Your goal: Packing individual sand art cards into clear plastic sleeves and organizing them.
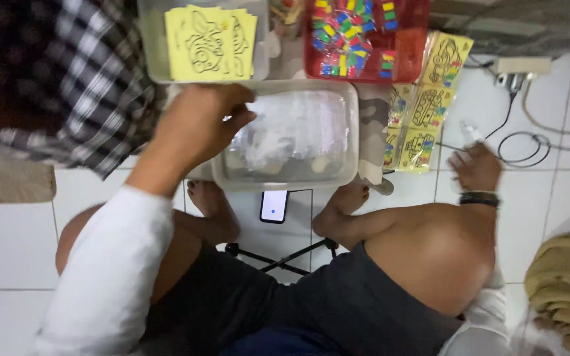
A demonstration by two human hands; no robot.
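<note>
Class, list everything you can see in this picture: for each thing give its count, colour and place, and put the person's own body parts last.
Clear plastic tub: one, see-through, centre, holding clear plastic bags.
Yellow sheets: a stack, yellow with line drawings, in a second clear container at top left.
Red tray: one, red, top centre, holding small multicoloured pieces.
Packaged yellow cards: several, yellow, right of the tub.
Phone: one, lit screen, on the floor between the feet.
Cables: several, white and black, right on the white tiles.
Checked cloth: one, dark and white, top left.
Left hand: at the tub's left rim, over the bags.
Right hand: on the floor, black wristband.
</note>
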